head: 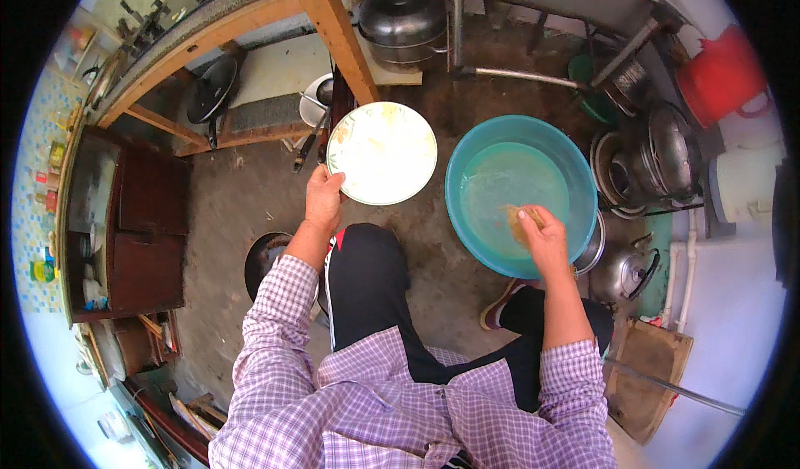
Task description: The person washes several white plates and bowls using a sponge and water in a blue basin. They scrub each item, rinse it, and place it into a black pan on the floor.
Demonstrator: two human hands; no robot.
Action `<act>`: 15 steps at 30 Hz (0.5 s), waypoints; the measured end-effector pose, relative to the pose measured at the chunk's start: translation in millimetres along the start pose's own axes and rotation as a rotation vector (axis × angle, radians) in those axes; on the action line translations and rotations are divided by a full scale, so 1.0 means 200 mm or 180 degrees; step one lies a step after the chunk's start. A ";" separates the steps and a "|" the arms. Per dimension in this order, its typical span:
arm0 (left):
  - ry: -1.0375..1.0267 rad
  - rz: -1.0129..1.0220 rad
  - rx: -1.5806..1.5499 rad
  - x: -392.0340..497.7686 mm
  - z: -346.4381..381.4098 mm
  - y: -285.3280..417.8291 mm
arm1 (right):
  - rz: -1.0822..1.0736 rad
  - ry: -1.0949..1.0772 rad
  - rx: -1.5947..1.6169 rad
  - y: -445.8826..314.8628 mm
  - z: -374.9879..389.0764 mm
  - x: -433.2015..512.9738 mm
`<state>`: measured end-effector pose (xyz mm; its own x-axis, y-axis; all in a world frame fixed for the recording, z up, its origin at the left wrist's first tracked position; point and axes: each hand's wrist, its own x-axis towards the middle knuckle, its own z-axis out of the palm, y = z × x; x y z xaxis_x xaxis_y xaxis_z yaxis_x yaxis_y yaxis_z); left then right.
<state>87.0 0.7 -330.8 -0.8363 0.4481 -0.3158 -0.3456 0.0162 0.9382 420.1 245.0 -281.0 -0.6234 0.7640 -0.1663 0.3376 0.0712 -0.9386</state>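
A white plate with a green rim and a leaf pattern [382, 156] is in my left hand [325, 199], gripped at its lower left edge with the thumb on top. To its right, a large blue-green plastic basin [459, 188] stands on the floor with water [512, 188] in it. My right hand [542, 235] is over the near right part of the basin, its fingers pinching a brownish scrubbing pad or cloth [517, 224]. The pad hangs at or just above the water; which of the two I cannot tell.
A wooden-legged table [344, 38] stands ahead, a lidded steel steamer pot [403, 22] beside its leg. Pans and basins [672, 150] crowd a rack on the right, above a steel kettle [619, 272]. A wok [265, 256] lies by my left forearm. A dark wooden cabinet [150, 219] stands left.
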 end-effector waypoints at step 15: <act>-0.1130 -0.0489 0.0802 -0.34 1.01 0.11 | -0.0337 0.0652 0.0660 0.06 -0.11 0.12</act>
<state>222.1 150.7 -260.4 -0.5708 0.7012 -0.4272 -0.3033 0.3035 0.9033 425.1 277.8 -288.7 -0.4852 0.8742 -0.0195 0.1141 0.0411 -0.9926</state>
